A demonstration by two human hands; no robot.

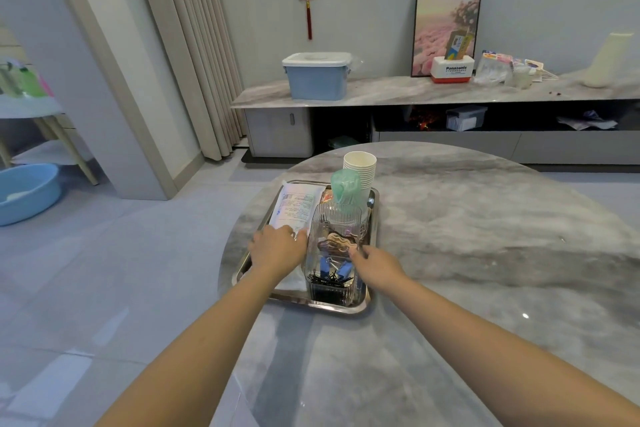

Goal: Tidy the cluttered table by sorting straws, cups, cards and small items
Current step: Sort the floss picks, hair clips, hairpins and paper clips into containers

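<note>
Steel tray [360, 307]: one cup stack [360, 166]; left hand [277, 250], right hand [379, 265], both fingers relaxed.

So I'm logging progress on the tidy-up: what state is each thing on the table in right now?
Metal tray: flat on the table, loaded.
Paper cups: stacked upright at the tray's far end.
Clear organizer: upright on the tray, holding blue clips and black pins.
White packet: lying in the tray.
Left hand: resting on the packet.
Right hand: fingers touching the organizer.

Steel tray [360, 308] w/ stacked paper cups [360, 166], straw packet [294, 206], clear organizer [334, 253].
</note>
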